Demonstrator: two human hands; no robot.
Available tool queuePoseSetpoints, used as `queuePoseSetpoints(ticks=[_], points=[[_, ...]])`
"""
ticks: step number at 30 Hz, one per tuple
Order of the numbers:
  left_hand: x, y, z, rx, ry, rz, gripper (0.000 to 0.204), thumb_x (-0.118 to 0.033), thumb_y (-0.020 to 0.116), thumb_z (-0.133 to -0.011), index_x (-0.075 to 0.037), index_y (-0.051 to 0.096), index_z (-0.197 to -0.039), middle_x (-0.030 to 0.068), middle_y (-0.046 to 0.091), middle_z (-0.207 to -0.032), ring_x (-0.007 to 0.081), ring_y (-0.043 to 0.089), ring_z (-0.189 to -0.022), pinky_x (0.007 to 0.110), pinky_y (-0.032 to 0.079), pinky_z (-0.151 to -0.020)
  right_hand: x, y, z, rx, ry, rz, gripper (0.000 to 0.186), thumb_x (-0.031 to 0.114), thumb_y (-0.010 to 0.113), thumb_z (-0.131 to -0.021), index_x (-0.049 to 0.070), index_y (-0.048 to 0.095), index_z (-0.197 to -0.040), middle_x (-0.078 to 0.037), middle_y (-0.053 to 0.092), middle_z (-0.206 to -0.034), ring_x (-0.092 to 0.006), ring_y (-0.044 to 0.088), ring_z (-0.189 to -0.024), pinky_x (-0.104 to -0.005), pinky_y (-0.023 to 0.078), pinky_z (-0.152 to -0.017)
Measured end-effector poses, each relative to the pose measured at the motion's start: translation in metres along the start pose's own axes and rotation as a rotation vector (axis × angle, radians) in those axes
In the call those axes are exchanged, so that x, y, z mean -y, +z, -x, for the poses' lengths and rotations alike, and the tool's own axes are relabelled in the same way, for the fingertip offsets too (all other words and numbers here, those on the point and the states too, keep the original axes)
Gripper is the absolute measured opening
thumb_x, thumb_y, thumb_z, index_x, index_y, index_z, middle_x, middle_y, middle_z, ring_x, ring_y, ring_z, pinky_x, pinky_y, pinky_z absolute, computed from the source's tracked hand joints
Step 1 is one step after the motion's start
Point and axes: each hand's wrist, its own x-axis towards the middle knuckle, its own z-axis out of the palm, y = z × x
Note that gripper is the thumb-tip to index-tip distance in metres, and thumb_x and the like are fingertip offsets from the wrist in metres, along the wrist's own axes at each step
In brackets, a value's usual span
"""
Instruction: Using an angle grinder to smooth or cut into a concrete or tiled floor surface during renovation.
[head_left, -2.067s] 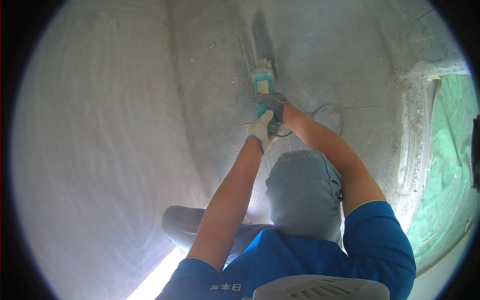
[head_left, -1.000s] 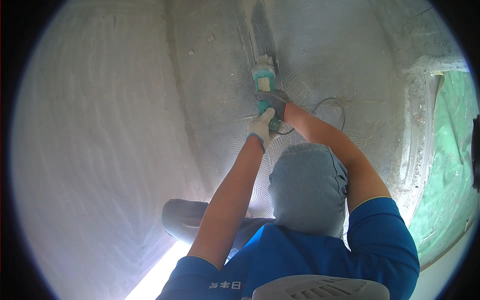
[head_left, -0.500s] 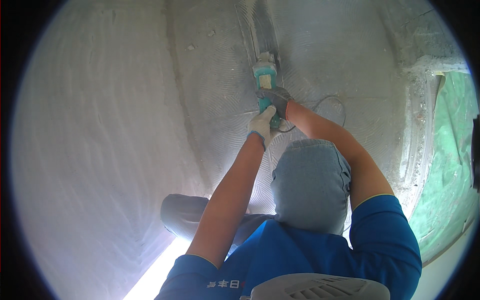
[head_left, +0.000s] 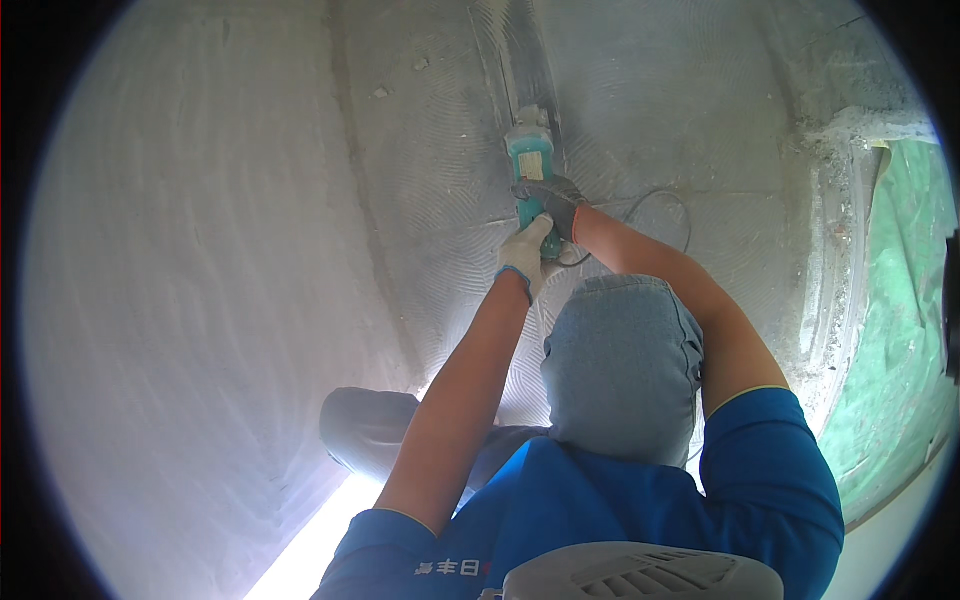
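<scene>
A teal angle grinder (head_left: 529,147) lies lengthwise ahead of me, its dusty head pointing away over a dark strip in the grey floor. My left hand (head_left: 523,248), in a whitish glove with a blue cuff, is closed around the rear of its body. Just in front of it, my right hand (head_left: 556,197), wearing a dark grey glove, wraps over the middle of the body from the right. A thin cord (head_left: 660,193) loops across the floor to the right of the tool. The grinder's disc cannot be made out.
Comb-like ridges mark the grey floor (head_left: 450,170), where small crumbs lie beyond the grinder. On the left spreads a smooth pale surface (head_left: 200,250). Green sheeting (head_left: 905,300) hangs at the right beside a rough pale edge. My bent knee (head_left: 622,370) is close below the hands.
Almost nothing differs. The grinder and both hands have shifted very slightly toward me, with the grip unchanged.
</scene>
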Motion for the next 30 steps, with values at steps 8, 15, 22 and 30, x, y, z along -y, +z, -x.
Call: queuePoseSetpoints(ticks=[8,15,22,30], points=[[-0.002,0.005,0.007,-0.039,-0.005,-0.048,0.029,-0.022,0.064,-0.088,-0.002,0.056,-0.107,0.0094,0.061,-0.087,0.0207,0.063,-0.069,0.038,0.058,-0.056,-0.003,-0.002,0.001,0.025,0.009,-0.025,0.030,0.028,0.074,-0.079,0.005,0.065,-0.097,-0.006,0.062,-0.082,-0.0174,0.060,-0.072,-0.0357,0.049,-0.065],[-0.002,0.001,0.012,-0.039,0.032,-0.149,0.038,-0.029,0.061,-0.090,0.004,0.057,-0.108,0.0126,0.063,-0.092,0.0223,0.067,-0.073,0.037,0.060,-0.063,0.000,0.003,0.008,0.020,0.008,-0.030,0.027,0.022,0.073,-0.079,0.006,0.063,-0.098,-0.006,0.062,-0.082,-0.0177,0.061,-0.072,-0.0345,0.050,-0.064],[0.003,0.004,0.014,-0.027,0.046,-0.171,0.039,-0.030,0.061,-0.090,0.004,0.057,-0.108,0.0118,0.064,-0.093,0.0226,0.067,-0.076,0.038,0.060,-0.066,-0.008,-0.004,0.008,0.020,-0.034,-0.022,0.032,0.025,0.075,-0.075,0.004,0.064,-0.097,-0.007,0.062,-0.084,-0.0173,0.060,-0.073,-0.0342,0.050,-0.065],[0.004,-0.002,0.012,-0.015,0.030,-0.183,0.043,-0.031,0.061,-0.090,0.005,0.055,-0.113,0.0135,0.062,-0.100,0.0234,0.067,-0.085,0.041,0.059,-0.072,-0.007,-0.003,0.008,0.017,-0.001,0.041,0.024,0.019,0.070,-0.081,0.007,0.061,-0.099,-0.005,0.061,-0.082,-0.0166,0.060,-0.071,-0.0328,0.051,-0.063]])
